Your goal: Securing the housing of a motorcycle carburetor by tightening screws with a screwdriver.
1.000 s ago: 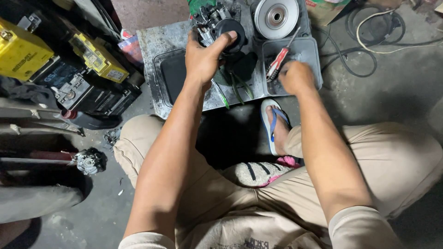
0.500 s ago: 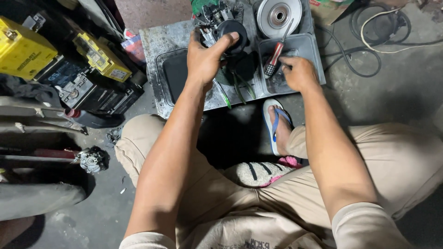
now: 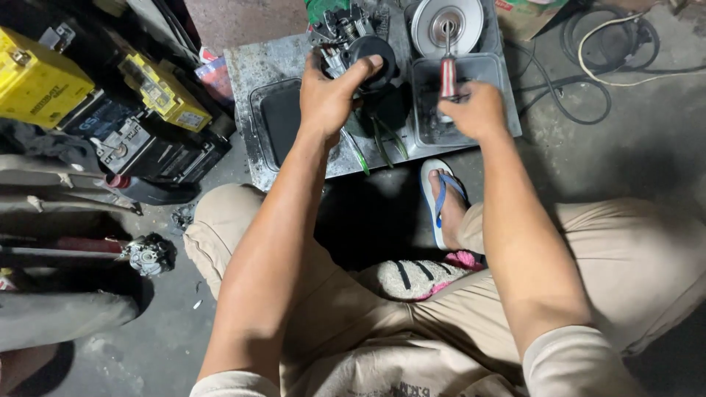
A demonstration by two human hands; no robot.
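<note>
Gripping a red-handled screwdriver (image 3: 447, 73), the right hand (image 3: 476, 112) points it away, upright.

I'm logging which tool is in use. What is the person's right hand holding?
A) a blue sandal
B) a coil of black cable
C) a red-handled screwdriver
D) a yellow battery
C: the right hand grips a red-handled screwdriver over the grey tray, while the left hand holds the black engine part.

Small grey metal table (image 3: 254, 70) crowded: black round engine part (image 3: 368, 55), shiny round disc (image 3: 446, 22), two shallow trays (image 3: 471, 73). Left side blocked by yellow battery boxes (image 3: 37, 81). Bare grey floor (image 3: 647, 140) open at right, past black cable (image 3: 581, 88).
</note>
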